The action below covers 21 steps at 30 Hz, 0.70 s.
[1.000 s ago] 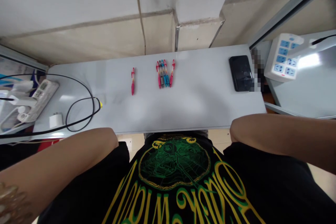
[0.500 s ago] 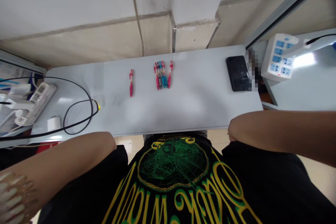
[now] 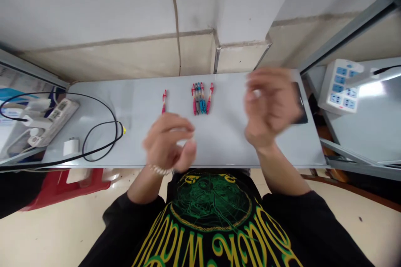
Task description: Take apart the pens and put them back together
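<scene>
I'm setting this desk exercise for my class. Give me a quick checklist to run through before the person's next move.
Left hand empty: cannot tell, blurred.
Right hand empty: cannot tell, blurred.
Row of slim pink, grey and blue pens lying side by side on the pale grey tabletop: ok.
Lone slim pink pen lying apart from the row: ok.
Black rectangular phone in full view: not ok, the right hand covers most of it.
Thin black cable away from the pens: ok.
</scene>
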### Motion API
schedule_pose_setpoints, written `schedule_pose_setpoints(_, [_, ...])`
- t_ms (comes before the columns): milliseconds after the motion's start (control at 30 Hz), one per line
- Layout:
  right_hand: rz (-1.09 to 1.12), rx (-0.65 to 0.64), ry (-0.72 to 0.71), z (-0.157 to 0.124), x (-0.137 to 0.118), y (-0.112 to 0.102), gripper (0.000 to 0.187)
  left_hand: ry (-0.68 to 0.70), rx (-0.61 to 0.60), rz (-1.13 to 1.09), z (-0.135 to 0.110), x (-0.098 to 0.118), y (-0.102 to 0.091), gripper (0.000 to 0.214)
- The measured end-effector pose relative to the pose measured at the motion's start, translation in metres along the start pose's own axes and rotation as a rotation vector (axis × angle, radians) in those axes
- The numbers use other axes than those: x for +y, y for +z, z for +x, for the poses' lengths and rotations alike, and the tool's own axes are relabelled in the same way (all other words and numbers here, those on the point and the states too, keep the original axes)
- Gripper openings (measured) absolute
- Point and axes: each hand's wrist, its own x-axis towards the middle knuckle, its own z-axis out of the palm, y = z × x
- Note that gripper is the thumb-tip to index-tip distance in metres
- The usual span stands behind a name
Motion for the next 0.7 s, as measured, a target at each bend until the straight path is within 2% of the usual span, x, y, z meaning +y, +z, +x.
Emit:
schedule_pose_setpoints(100, [0.018, -0.063, 0.010, -0.004, 0.037, 0.028, 0.010, 0.308, 0.023, -0.085, 0.022, -0.014, 0.026, 0.030])
schedule_pose_setpoints(133, [-0.006, -0.123, 0.058, -0.006, 0.052, 0.038, 0.008, 0.346, 0.051, -0.100, 0.031, -0.022, 0.035, 0.034])
schedule_pose_setpoints(200, [-0.069, -0.214, 0.177, -0.009, 0.081, 0.054, 0.012, 0.296, 0.065, -0.085, 0.050, -0.041, 0.053, 0.039])
schedule_pose_setpoints(267, [-0.123, -0.261, 0.265, -0.012, 0.104, 0.065, 0.015, 0.127, 0.104, -0.083, 0.066, -0.061, 0.069, 0.044])
schedule_pose_setpoints(400, [-0.136, -0.255, 0.253, -0.017, 0.124, 0.072, 0.017, -0.097, 0.129, -0.127, 0.078, -0.088, 0.091, 0.039])
schedule_pose_setpoints(500, [-0.151, -0.267, 0.193, -0.021, 0.127, 0.074, 0.021, -0.105, 0.152, -0.097, 0.070, -0.097, 0.097, 0.029])
schedule_pose_setpoints(700, [-0.231, -0.343, 0.112, -0.026, 0.126, 0.072, 0.019, -0.090, 0.162, -0.101, 0.058, -0.102, 0.094, 0.018])
